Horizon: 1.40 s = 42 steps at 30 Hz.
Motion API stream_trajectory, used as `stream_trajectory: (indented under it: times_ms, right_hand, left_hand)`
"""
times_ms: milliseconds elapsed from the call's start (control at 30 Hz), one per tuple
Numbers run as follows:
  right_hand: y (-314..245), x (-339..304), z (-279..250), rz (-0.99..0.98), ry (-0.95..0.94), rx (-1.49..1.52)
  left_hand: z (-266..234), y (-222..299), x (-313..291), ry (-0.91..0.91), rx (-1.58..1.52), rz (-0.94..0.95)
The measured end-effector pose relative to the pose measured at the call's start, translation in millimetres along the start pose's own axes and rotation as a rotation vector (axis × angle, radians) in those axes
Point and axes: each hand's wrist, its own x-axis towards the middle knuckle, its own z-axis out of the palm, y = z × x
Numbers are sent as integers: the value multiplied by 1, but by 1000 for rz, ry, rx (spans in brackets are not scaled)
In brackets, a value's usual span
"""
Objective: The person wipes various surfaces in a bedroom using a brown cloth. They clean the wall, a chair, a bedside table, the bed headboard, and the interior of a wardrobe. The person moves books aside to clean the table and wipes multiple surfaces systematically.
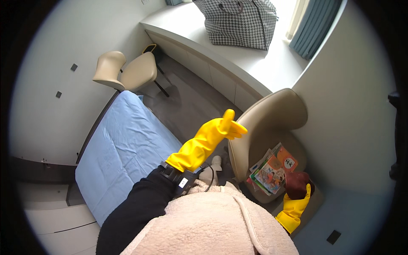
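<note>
My left hand [225, 126], in a long yellow rubber glove, reaches forward with its thumb raised and fingers stretched out, holding nothing. Its fingertips overlap the edge of a beige padded chair [272, 117]; whether they touch it I cannot tell. Lower right, my right hand [298, 205], also in a yellow glove, is closed on a dark red-brown cloth [296, 183]. The cloth is bunched over the chair seat, partly covering a loose stack of colourful booklets [271, 172]. Part of that hand's grip is hidden behind the cloth.
A bed with a light blue sheet [127, 140] lies to the left. Beyond it stands a second beige chair [138, 72]. A white window ledge [191, 32] bears a large houndstooth bag [240, 25], beside a blue-grey curtain [316, 27]. A wall closes off the right side.
</note>
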Motion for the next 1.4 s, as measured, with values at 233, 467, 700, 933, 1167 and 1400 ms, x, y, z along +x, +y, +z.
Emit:
stream_trajectory:
  times_ms: [233, 467, 700, 933, 1167, 1400]
  right_hand:
    - [28, -22, 107, -177, -485, -383]
    - [90, -16, 215, -30, -286, -247]
    - [137, 23, 314, 57, -316, -440]
    - [242, 116, 475, 69, -305, -562]
    - [402, 222, 655, 972, -592, 61]
    - [569, 252, 850, 294, -593, -643]
  left_hand:
    - [-59, -14, 12, 95, -142, 83]
    - [-174, 5, 106, 4, -333, 177]
    - [-328, -7, 95, 221, -447, 163]
    - [-472, -63, 60, 611, -512, 147]
    - [-624, -129, 6, 985, -601, 73]
    - [-773, -165, 1, 1302, -603, 1]
